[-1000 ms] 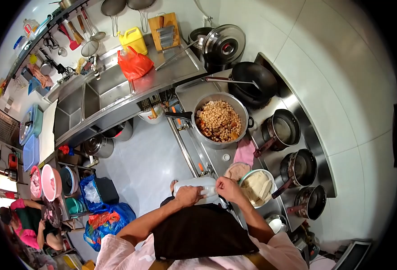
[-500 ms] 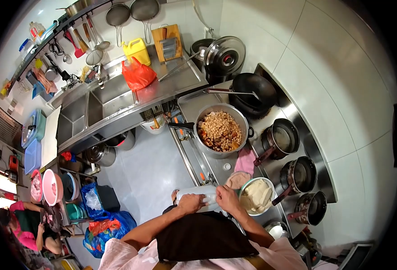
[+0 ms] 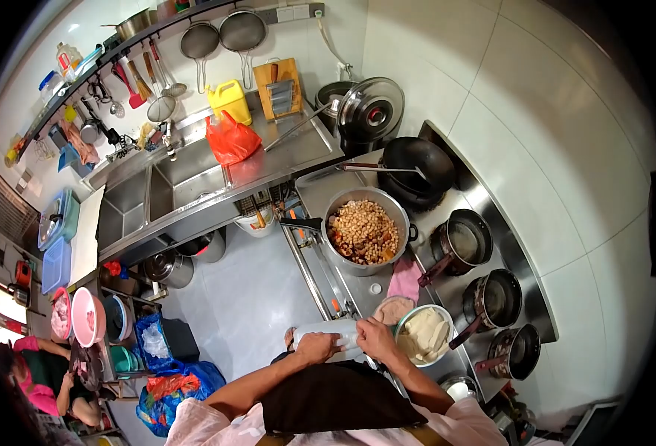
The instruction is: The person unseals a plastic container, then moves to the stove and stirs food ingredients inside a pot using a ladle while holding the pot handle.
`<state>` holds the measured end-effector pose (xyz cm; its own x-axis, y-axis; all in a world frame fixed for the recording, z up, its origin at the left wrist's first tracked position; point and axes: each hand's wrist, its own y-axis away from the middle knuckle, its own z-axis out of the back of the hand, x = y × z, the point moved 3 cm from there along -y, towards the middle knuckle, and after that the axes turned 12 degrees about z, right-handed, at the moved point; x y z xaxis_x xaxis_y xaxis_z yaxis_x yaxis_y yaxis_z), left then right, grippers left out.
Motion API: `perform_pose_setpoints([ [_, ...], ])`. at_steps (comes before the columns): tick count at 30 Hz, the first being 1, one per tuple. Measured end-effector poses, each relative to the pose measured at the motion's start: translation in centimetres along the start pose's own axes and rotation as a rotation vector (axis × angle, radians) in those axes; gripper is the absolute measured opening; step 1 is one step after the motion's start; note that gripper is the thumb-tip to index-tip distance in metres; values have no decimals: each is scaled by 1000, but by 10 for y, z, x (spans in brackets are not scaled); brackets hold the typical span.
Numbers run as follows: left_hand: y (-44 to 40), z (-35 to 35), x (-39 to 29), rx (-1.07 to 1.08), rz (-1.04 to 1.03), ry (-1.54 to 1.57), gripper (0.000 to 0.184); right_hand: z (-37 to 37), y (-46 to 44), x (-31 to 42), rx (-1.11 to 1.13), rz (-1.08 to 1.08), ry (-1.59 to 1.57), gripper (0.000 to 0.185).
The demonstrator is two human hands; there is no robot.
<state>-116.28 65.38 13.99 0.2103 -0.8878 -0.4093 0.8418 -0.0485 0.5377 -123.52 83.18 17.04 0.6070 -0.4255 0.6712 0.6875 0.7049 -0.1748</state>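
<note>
My left hand (image 3: 318,348) and my right hand (image 3: 376,339) are closed on a translucent whitish plastic item (image 3: 348,332), held in front of my dark apron. Whether it is a bag or a soft container I cannot tell. Just right of my right hand stands a white bowl (image 3: 447,313) with pale, thick slices (image 3: 425,334) in it. A small dish of pinkish paste or powder (image 3: 393,311) touches that bowl's far side. Farther off, a large metal pot (image 3: 335,250) holds beans or nuts (image 3: 363,227) over darker chunks.
Three small dark pots (image 3: 467,238) line the right of the stove, beside a black wok (image 3: 417,165). A pink cloth (image 3: 404,279) lies near the big pot. A steel sink (image 3: 186,178) holds a red bag (image 3: 233,140) on its edge. Another person (image 3: 49,368) sits at far left.
The view has tilted slightly, so the sink and stove appear a little lower. Both my hands keep hold of the plastic item, nearly in the same place.
</note>
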Motion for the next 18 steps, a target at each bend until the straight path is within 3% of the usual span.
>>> perform_pose_setpoints([
  [18,0,5,-5,12,-11,60,54,-1,2,-2,-42,-33,28,7],
])
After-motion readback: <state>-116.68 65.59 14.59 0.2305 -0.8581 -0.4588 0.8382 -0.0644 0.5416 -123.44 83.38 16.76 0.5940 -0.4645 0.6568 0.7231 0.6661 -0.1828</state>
